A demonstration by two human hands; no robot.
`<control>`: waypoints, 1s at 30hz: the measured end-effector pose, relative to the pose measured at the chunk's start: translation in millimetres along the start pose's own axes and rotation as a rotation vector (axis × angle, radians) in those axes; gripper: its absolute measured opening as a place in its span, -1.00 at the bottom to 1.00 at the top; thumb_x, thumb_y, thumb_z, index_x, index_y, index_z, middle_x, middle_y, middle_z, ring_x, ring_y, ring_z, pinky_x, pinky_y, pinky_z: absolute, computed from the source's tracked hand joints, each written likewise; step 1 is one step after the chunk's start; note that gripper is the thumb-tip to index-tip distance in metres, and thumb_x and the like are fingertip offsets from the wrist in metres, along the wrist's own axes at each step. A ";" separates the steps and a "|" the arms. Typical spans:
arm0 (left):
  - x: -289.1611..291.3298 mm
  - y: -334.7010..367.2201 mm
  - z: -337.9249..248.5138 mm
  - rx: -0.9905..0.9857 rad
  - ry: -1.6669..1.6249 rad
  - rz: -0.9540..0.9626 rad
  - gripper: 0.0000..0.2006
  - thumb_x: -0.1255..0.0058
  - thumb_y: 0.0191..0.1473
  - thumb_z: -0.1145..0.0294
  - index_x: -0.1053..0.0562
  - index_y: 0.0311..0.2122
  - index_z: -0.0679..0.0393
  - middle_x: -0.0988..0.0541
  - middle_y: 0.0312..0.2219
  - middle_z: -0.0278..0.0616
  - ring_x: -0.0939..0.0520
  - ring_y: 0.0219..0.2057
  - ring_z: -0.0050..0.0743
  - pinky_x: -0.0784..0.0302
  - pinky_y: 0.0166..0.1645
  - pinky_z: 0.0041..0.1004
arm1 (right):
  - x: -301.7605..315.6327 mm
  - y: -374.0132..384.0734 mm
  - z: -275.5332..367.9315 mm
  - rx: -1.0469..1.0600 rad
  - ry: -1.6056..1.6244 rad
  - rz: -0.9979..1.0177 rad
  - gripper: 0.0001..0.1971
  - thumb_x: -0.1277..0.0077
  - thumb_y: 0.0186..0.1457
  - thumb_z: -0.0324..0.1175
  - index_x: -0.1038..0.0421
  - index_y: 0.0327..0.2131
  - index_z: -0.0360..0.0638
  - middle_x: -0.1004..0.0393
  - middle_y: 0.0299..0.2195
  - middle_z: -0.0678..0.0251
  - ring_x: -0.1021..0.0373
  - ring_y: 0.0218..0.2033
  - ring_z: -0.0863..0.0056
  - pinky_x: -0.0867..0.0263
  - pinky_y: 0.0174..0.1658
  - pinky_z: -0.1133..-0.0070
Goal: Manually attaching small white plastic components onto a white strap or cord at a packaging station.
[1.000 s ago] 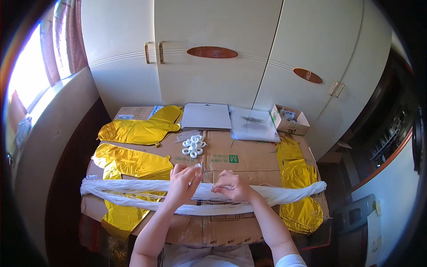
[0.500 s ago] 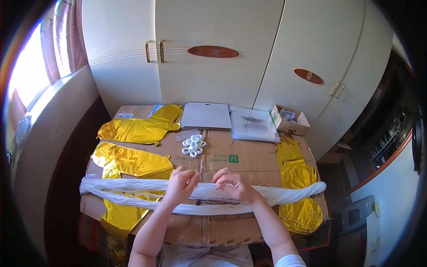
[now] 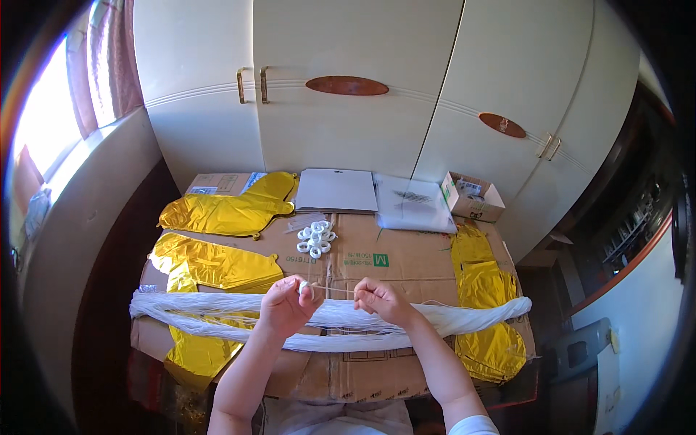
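A small white coil of string (image 3: 304, 288) is pinched in my left hand (image 3: 284, 310), which is closed. From it a thin white string (image 3: 336, 289) runs taut to my right hand (image 3: 386, 301), whose fingers are closed on it. Under both hands a long loose skein of white thread (image 3: 478, 317) stretches across the cardboard, partly hidden by my wrists. Beyond my left hand lies a small heap of white coiled rings (image 3: 316, 239).
Flattened cardboard (image 3: 413, 272) covers the table. Gold foil balloons lie at the left (image 3: 217, 261) and right (image 3: 489, 290). Along the back are grey-white sheets (image 3: 336, 190), a clear plastic bag (image 3: 413, 206) and a small open box (image 3: 475, 197). Pale cupboards (image 3: 348, 130) stand behind.
My left hand has turned, bringing the white coil into view. My right hand has closed to a pinch, and the string now shows taut between the hands.
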State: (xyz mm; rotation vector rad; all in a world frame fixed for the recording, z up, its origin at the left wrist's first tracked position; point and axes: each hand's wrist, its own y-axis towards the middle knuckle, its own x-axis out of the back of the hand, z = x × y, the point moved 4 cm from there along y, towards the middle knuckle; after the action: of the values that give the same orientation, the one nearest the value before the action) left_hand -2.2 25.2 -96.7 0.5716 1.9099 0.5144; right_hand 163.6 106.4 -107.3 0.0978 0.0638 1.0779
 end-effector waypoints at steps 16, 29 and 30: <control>-15.6 -5.5 17.2 0.374 0.975 -0.404 -0.84 0.14 0.06 0.43 -0.45 -0.33 0.27 -0.52 -0.46 -0.28 -0.40 -0.30 -0.69 -0.28 -0.21 -0.58 | 0.7 -5.9 17.4 0.257 -0.249 -0.346 -0.91 0.06 0.04 -0.41 -0.38 -0.40 -0.21 -0.40 -0.56 0.34 -0.32 -0.54 0.66 -0.21 -0.48 0.65; -24.7 4.0 13.5 0.336 1.405 -0.296 -0.84 0.10 -0.02 0.51 -0.46 -0.31 0.29 -0.56 -0.47 -0.27 -0.42 -0.40 -0.56 -0.32 -0.29 -0.56 | -18.3 -9.5 36.4 0.372 -0.491 -0.349 -0.93 0.03 0.03 -0.43 -0.39 -0.43 -0.19 -0.44 -0.57 0.36 -0.29 -0.62 0.70 -0.22 -0.53 0.71; -23.3 1.7 15.1 0.401 1.202 -0.340 -0.84 0.11 -0.01 0.51 -0.46 -0.32 0.29 -0.55 -0.47 -0.27 -0.43 -0.37 -0.57 -0.32 -0.27 -0.57 | -17.8 -8.3 33.6 0.354 -0.511 -0.365 -0.94 0.03 0.02 -0.43 -0.39 -0.43 -0.19 -0.44 -0.58 0.33 -0.32 -0.62 0.64 -0.24 -0.53 0.69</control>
State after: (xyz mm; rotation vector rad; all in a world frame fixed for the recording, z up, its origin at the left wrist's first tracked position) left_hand 20.2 14.1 -84.7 0.1277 3.2230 0.2369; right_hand 165.9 85.1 -74.7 0.6528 -0.1839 0.6435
